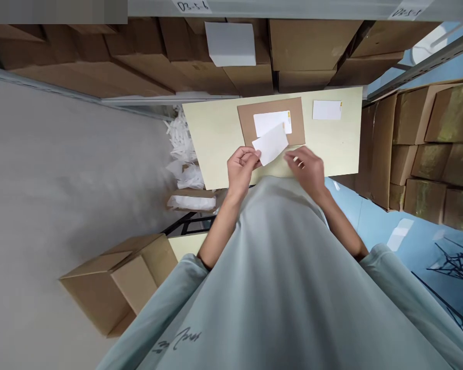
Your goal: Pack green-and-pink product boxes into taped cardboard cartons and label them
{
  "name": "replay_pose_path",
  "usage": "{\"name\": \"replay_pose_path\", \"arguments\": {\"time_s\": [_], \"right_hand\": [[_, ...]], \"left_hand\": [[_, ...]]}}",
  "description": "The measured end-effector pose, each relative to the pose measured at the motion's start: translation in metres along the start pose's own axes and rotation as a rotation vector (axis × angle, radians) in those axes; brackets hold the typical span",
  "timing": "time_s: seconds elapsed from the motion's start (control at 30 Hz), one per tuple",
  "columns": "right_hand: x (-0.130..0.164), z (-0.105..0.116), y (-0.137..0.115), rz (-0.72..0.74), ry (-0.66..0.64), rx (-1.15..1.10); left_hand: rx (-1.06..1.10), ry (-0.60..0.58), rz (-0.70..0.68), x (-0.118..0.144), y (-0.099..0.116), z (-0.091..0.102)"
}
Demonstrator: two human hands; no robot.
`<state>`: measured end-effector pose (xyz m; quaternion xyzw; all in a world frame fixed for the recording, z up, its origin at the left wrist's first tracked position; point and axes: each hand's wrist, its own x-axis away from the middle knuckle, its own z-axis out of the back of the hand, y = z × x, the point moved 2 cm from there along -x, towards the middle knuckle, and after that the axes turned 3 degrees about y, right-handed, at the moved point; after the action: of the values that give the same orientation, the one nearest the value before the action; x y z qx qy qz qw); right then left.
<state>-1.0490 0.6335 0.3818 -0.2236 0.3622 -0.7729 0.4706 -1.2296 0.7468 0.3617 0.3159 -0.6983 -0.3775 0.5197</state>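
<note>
The white slip is a small plain rectangle, its face blank as far as I can see, with a touch of yellow at its far corner. It is tilted above the near edge of the brown cardboard piece, reaching partly over it and partly toward me. The cardboard piece lies flat on the pale yellow table, slightly askew, and bears a white label with a yellow mark at its right end. My slip stands in the way of that label's near part, so I cannot see all of it. Right of the cardboard piece, apart from it on the tabletop, lies a similar white card, also yellow-marked. Beyond the cardboard piece, brown boxes line a shelf, with a white packet in front of some of them. Left of it, past the table's edge, is a heap of white filler; farther to the right rises a stack of taped cartons.

My left hand, at the near left of the cardboard piece, pinches the slip's near left corner between thumb and fingers. My right hand, at its near right, is curled, fingertips drawn in just beside the slip's right edge. They are blurred, and I cannot tell whether they touch the paper or close on anything.
</note>
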Motion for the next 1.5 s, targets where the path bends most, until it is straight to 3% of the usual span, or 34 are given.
{"name": "replay_pose_path", "arguments": {"time_s": [0.13, 0.27, 0.53, 0.93, 1.13, 1.33, 1.5], "right_hand": [[-0.031, 0.022, 0.053, -0.192, 0.11, -0.182], [-0.052, 0.019, 0.08, -0.332, -0.008, -0.416], [-0.069, 0.016, 0.084, -0.416, -0.135, -0.615], [-0.073, 0.013, 0.085, -0.435, -0.228, -0.613], [-0.082, -0.006, 0.097, -0.314, -0.15, -0.511], [-0.121, -0.025, 0.113, -0.192, -0.101, -0.377], [-0.145, -0.032, 0.121, -0.193, -0.128, -0.322]], "left_hand": [[-0.042, -0.005, 0.0, -0.005, 0.004, -0.001], [-0.093, -0.034, 0.004, -0.007, 0.01, -0.004], [-0.183, -0.05, 0.019, -0.01, 0.015, -0.009], [-0.235, -0.079, 0.023, -0.03, 0.005, 0.002], [-0.354, 0.003, -0.142, -0.068, -0.008, 0.009], [-0.418, 0.009, -0.228, -0.127, -0.026, 0.012], [-0.366, 0.003, -0.254, -0.155, -0.035, 0.012]]}}
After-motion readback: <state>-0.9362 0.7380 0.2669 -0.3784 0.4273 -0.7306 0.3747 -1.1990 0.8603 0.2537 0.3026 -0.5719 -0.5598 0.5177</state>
